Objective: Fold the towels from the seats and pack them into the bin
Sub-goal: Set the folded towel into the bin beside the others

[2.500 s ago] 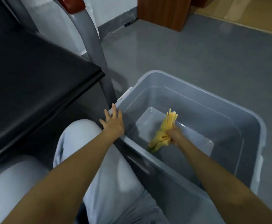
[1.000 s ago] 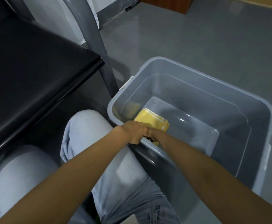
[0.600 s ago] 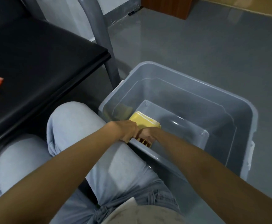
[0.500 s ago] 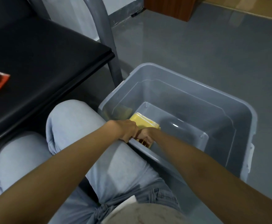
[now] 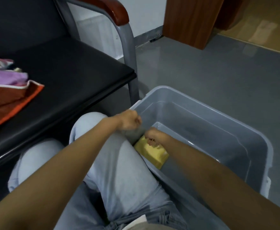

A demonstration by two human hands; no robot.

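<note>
A grey translucent bin [image 5: 194, 103] stands on the floor to the right of my knees. A folded yellow towel [image 5: 154, 154] lies flat in its near-left corner. My right hand [image 5: 157, 137] is down inside the bin, fingers curled onto the towel's far edge. My left hand [image 5: 129, 120] hovers at the bin's near-left rim with fingers curled and nothing visible in them; it is blurred. Unfolded towels lie on the black seat [image 5: 72, 75] at the left: a purple one [image 5: 6, 77] on top of an orange one [image 5: 11, 100].
The chair's grey metal leg [image 5: 131, 63] and red-brown armrest [image 5: 117, 10] rise just behind the bin's left corner. A wooden cabinet [image 5: 190, 20] stands at the back. Grey floor [image 5: 210, 68] stretches beyond the bin. My knees in pale jeans [image 5: 119, 163] press against the bin's near wall.
The right hand lowered the upright yellow towel and laid it flat in the bin's near-left corner. The left hand has come up off the rim. My view has risen, showing the towels on the seat.
</note>
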